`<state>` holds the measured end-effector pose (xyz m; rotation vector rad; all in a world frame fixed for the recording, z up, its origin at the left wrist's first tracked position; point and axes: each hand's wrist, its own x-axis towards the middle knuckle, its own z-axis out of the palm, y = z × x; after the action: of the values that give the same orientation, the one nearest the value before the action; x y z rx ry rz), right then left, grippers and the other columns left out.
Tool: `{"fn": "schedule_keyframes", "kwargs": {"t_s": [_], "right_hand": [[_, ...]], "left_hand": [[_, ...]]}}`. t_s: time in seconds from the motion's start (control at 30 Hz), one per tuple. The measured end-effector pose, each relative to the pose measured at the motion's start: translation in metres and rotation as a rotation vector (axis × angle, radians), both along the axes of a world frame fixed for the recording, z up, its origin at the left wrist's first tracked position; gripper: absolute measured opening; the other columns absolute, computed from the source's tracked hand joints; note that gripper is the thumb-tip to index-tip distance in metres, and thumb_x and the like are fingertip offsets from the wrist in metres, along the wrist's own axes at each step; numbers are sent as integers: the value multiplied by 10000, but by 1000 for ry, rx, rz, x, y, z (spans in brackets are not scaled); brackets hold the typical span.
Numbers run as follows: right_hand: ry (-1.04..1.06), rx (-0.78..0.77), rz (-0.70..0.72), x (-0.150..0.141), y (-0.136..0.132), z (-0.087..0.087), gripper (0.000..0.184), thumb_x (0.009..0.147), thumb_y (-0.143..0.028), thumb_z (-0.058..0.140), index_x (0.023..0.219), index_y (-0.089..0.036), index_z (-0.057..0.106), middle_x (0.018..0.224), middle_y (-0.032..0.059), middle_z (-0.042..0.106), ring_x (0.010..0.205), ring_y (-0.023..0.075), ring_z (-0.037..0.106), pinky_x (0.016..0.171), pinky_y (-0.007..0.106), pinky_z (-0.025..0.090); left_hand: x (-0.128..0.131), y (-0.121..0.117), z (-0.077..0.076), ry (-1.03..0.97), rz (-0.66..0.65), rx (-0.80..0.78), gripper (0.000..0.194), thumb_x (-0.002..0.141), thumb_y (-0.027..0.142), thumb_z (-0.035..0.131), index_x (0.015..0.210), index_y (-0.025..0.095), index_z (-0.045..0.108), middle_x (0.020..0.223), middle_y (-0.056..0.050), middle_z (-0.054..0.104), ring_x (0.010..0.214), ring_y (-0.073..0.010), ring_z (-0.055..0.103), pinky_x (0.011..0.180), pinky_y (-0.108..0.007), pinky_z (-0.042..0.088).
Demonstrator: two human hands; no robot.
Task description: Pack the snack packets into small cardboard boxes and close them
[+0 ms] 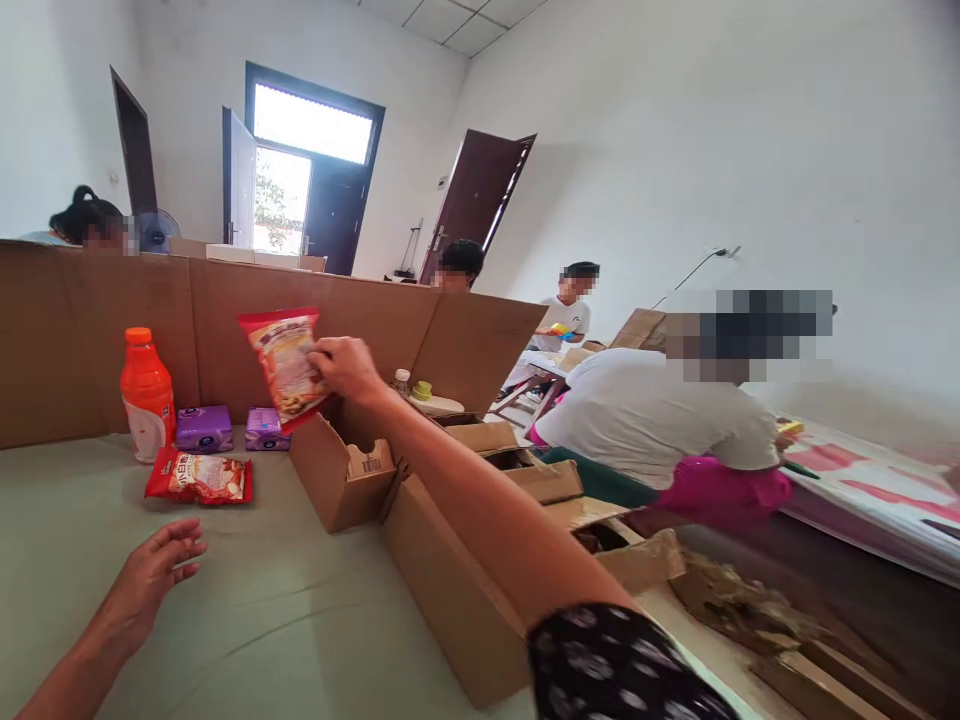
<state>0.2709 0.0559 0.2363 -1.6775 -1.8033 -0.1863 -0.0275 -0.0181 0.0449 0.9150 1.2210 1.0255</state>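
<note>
My right hand (346,370) pinches the right edge of a red and cream snack packet (285,362), raised above an upright cardboard box (330,480). Low on the left, my left hand (154,565) hovers over the pale green tabletop (247,600) with its fingers apart and nothing in them. Just beyond it lies a second red snack packet (201,477). Behind that packet sit two purple tissue packs, one on the left (204,428) and one on the right (264,428), partly behind the held packet. An orange bottle (146,390) with a white label stands at their left.
Upright cardboard sheets (112,340) wall off the table's far side. A long cardboard box (450,590) lies under my right forearm, with several open boxes (555,480) beyond it. A person in a white shirt (637,420) bends over another table at right; other people sit farther back.
</note>
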Motion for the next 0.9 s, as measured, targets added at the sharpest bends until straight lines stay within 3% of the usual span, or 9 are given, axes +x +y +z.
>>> {"fn": "schedule_keyframes", "kwargs": {"t_s": [0.1, 0.17, 0.33, 0.43, 0.53, 0.63, 0.7, 0.8, 0.9], "right_hand": [[19, -12, 26, -18, 20, -1, 213, 890, -252, 644, 1077, -199, 731, 1012, 49, 774, 927, 192, 685, 791, 274, 464], [19, -36, 18, -4, 9, -3, 215, 915, -275, 611, 1076, -194, 728, 1021, 51, 766, 935, 179, 674, 808, 271, 457], [-24, -261, -101, 88, -93, -33, 247, 925, -198, 486, 982, -148, 721, 845, 35, 742, 733, 140, 659, 708, 240, 455], [-50, -469, -192, 133, -163, -64, 284, 885, -133, 441, 910, -124, 724, 783, 61, 746, 666, 157, 665, 650, 244, 462], [-85, -662, -188, 153, -199, -94, 278, 830, -98, 474, 881, -136, 744, 875, 104, 782, 779, 203, 712, 701, 261, 486], [-128, -797, -108, 159, -200, -112, 269, 813, -140, 554, 997, -140, 751, 1063, 141, 777, 962, 253, 722, 796, 283, 497], [-151, -868, -51, 161, -191, -116, 295, 784, -168, 615, 1048, -141, 744, 1085, 136, 774, 981, 258, 721, 805, 280, 505], [-180, -955, 10, 167, -180, -120, 251, 743, -168, 668, 975, -132, 756, 954, 112, 789, 862, 235, 729, 741, 261, 520], [-208, -990, 70, 173, -176, -121, 176, 763, -156, 674, 911, -117, 761, 896, 112, 785, 821, 231, 724, 730, 271, 537]], "left_hand": [[0, -6, -2, 33, -40, -14, 623, 442, 506, 888, 955, 191, 725, 1170, -118, 695, 1099, -334, 657, 814, -371, 539], [-4, -11, -5, 54, -76, -43, 630, 446, 524, 884, 964, 197, 734, 1197, -116, 699, 1137, -341, 648, 837, -366, 537], [-6, -11, -11, 236, -118, -112, 669, 349, 566, 852, 930, 252, 746, 1138, -104, 749, 1217, -393, 612, 963, -422, 518], [24, -11, -7, 322, -199, -33, 629, 374, 549, 819, 936, 273, 758, 1061, -102, 776, 1218, -420, 609, 1042, -477, 490], [80, -27, 4, 350, -390, 243, 483, 509, 520, 765, 918, 264, 775, 1034, -118, 774, 1096, -415, 669, 965, -516, 542], [145, -55, 13, 356, -692, 680, 304, 748, 349, 647, 1015, 272, 770, 1243, -118, 712, 1116, -347, 682, 984, -505, 549], [185, -76, 15, 389, -828, 933, 432, 803, 215, 611, 1224, 272, 688, 1419, -138, 602, 1215, -327, 644, 1032, -524, 529], [229, -98, 13, 504, -797, 1254, 779, 739, 128, 728, 1462, 230, 458, 1601, -232, 348, 1435, -414, 420, 1075, -637, 461], [257, -103, 11, 568, -719, 1456, 1010, 667, 111, 811, 1534, 200, 300, 1627, -268, 262, 1520, -438, 232, 1121, -699, 369]]}}
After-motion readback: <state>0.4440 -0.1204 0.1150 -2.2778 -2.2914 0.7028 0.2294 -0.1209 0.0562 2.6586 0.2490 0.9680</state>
